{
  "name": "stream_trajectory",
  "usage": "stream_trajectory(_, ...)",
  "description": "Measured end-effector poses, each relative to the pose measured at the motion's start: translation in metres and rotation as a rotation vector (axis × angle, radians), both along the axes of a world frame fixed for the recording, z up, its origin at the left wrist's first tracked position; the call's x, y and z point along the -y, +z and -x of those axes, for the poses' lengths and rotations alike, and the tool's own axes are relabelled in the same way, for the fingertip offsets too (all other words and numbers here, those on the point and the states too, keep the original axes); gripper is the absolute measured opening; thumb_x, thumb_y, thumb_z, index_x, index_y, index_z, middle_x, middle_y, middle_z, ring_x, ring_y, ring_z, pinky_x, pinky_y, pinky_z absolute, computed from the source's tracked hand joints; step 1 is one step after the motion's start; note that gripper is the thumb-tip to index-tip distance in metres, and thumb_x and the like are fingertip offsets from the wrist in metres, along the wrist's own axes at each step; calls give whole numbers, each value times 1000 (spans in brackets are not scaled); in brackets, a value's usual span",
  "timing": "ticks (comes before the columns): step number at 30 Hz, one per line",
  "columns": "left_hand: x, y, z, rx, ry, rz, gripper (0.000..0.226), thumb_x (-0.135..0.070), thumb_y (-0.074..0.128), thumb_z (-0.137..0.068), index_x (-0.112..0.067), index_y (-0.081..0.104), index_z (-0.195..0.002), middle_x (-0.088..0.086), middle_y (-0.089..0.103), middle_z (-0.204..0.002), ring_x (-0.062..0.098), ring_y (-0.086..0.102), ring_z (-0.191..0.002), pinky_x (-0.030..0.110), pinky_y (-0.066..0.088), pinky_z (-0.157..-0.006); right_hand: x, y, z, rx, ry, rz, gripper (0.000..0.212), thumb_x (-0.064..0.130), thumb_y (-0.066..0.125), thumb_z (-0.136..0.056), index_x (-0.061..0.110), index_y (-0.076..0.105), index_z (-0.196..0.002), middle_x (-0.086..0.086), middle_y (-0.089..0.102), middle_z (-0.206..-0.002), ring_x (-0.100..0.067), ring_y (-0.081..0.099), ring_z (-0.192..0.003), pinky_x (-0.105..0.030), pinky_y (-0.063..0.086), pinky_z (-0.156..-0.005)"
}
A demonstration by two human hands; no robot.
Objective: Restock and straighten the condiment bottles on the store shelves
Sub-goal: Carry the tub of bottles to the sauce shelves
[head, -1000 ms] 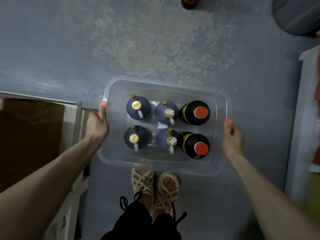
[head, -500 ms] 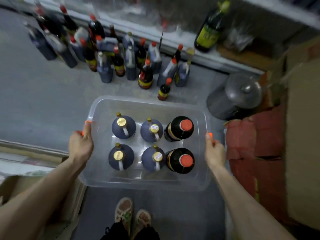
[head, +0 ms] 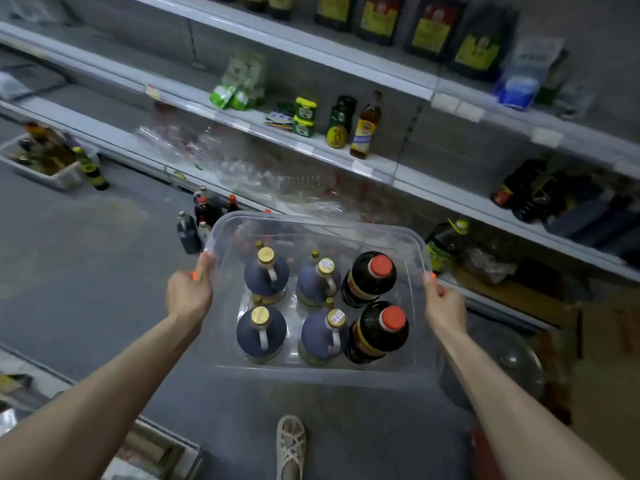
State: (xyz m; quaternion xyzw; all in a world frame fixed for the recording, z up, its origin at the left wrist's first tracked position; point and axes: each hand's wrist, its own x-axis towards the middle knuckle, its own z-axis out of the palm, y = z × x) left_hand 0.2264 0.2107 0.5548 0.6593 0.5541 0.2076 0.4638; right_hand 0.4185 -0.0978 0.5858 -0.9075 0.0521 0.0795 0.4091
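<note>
I carry a clear plastic bin (head: 417,327) at waist height in front of the store shelves (head: 363,168). My left hand (head: 188,294) grips its left rim and my right hand (head: 445,306) grips its right rim. Inside stand several dark blue jugs with gold caps (head: 266,276) and white handles, plus two dark bottles with red caps (head: 370,277). All stand upright in two rows.
Loose bottles (head: 204,216) stand on the floor by the lowest shelf. A white crate of bottles (head: 45,161) sits far left. Shelves hold green packets (head: 239,84), jars and an amber bottle (head: 365,128). A metal pot lid (head: 519,362) and cardboard boxes lie at right.
My view has swung up from the floor to the shelves. The bin stays held by both hands, now closer to the shelving.
</note>
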Motion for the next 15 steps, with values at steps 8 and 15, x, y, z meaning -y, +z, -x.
stream_trajectory(8, -109, 38, -38, 12, 251, -19, 66, -58, 52, -91, -12, 29, -49, 8, 29, -56, 23, 29, -56, 35, 28, -54, -156, 38, -107, 8, 244, -8, 53, 50, 43, -98, 3, 58, -77, -16, 57, -78, -30, 54, -81, -34, 36, -70)
stream_trajectory(15, -232, 38, -48, 69, 407, -14, 65, -54, 52, -92, -11, 34, -47, 10, 35, -54, 24, 34, -55, 36, 30, -54, -326, 36, -164, 25, 408, -35, 56, 51, 46, -96, -1, 63, -85, -17, 60, -78, -33, 57, -77, -38, 42, -70)
